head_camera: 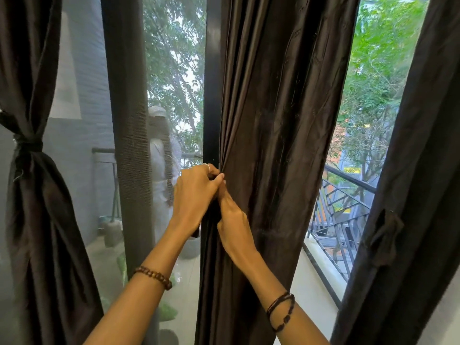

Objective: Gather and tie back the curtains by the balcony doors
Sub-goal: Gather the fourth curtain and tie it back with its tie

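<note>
Hanging between the balcony doors, the middle curtain [281, 145] is dark brown, glossy and deeply pleated. The left hand [194, 192] and right hand [232, 220] both pinch its gathered left edge.

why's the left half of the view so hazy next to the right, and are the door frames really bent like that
Head view: the left pane looks grey and milky, as if seen through mesh, and carries a faint reflection; the right opening shows crisp, bright green trees. Backlight keeps the middle curtain dark. The leaning right curtain is likely wide-angle distortion. Both hands are sharp.
</note>
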